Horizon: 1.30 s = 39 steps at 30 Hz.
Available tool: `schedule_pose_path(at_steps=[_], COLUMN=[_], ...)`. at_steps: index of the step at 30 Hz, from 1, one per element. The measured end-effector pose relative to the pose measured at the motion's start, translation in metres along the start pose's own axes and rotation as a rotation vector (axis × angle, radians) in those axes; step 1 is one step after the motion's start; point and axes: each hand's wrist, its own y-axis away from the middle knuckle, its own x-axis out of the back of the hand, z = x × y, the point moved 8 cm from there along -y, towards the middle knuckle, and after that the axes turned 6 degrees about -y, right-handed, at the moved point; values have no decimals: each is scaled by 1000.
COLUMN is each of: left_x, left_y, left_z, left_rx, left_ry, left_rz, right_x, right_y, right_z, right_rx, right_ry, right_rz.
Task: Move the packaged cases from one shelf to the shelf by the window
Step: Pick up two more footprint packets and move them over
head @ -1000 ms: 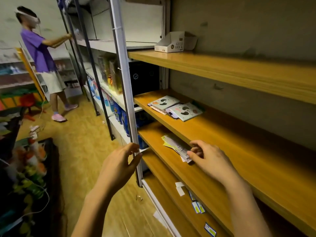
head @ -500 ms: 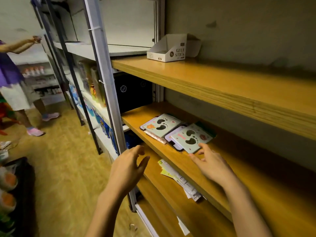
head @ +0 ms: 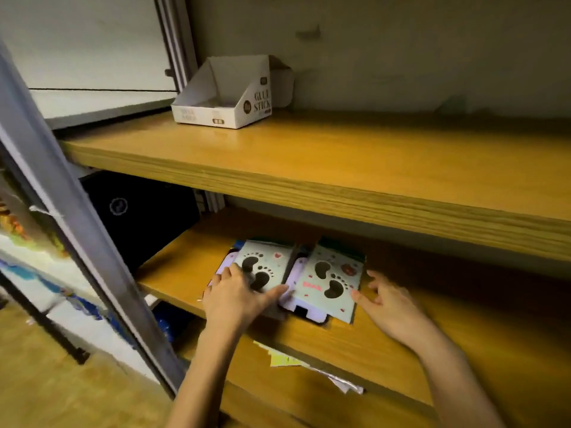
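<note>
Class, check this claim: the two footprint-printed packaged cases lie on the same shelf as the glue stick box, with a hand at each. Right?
No. The head view shows the glue stick box one shelf above the packaged cases. The left hand and right hand are indeed at them.

Two cases (head: 296, 278) side by side on middle shelf (head: 401, 344); box (head: 225, 97) on shelf above.

Above: upper shelf board (head: 355, 199) hangs low over the middle shelf (head: 448, 329), leaving a shallow slot.
Left: metal upright (head: 68, 211) and black box (head: 145, 217) crowd that side.
Right: bare board, open.
</note>
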Motion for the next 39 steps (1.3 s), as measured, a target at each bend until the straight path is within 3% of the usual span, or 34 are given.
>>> schedule_pose_path(at_steps=[3, 11, 15, 19, 24, 33, 39], left_x=[-13, 5, 22, 41, 46, 24, 19], left_y=[-21, -50, -55, -53, -50, -49, -35], left_z=[-3, -11, -15, -26, -41, -45, -13], left_rx=[-28, -120, -194, -298, -299, -272, -339], left_ry=[-21, -8, 337, 681, 821, 930, 942], left_rz=[-110, -167, -226, -186, -168, -278, -351], right_x=[-4, -24, -40, -46, -60, -54, -36], right_y=[2, 19, 14, -6, -21, -29, 9], right_z=[-5, -16, -20, -34, -44, -13, 14], right_rx=[-74, -262, -361, -397, -477, -463, -285], right_ry=[4, -56, 6, 97, 182, -356, -811], right_rz=[54, 163, 155, 176, 126, 346, 499])
